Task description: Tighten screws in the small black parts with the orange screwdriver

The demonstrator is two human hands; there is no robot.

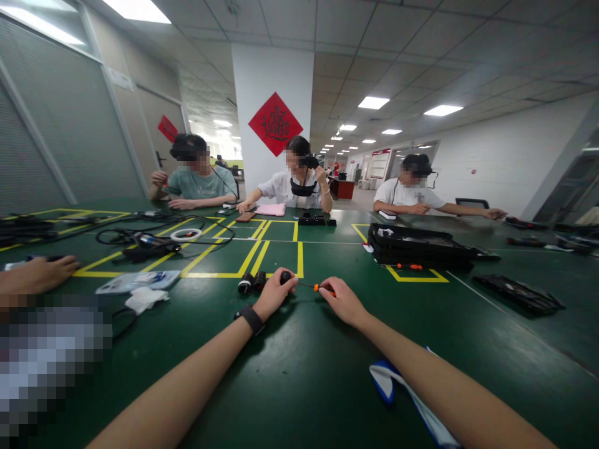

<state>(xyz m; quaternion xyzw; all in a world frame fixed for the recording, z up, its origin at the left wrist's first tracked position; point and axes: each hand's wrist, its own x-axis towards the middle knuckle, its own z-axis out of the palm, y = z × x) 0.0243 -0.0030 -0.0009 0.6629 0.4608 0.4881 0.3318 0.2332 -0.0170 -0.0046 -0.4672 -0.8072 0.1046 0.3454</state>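
My left hand (275, 292), with a dark band on the wrist, is closed around a small black round part (285, 277). In my right hand (344, 302) is a screwdriver (317, 287) with an orange and black handle. Its thin shaft points left toward the black part; whether the tip touches it I cannot tell. Just left of my left hand, two more black cylindrical parts (251, 284) stand on the green table (281, 386). A blue-and-white strap-like item (384, 380) lies partly under my right forearm.
Stacked black trays (416, 243) stand at the right, with an orange-handled tool (409, 267) before them. A flat black tray (518, 293) lies farther right. Cables (154, 240), a plastic packet (138, 282) and white tissue (146, 300) are at the left. Several people sit around the table.
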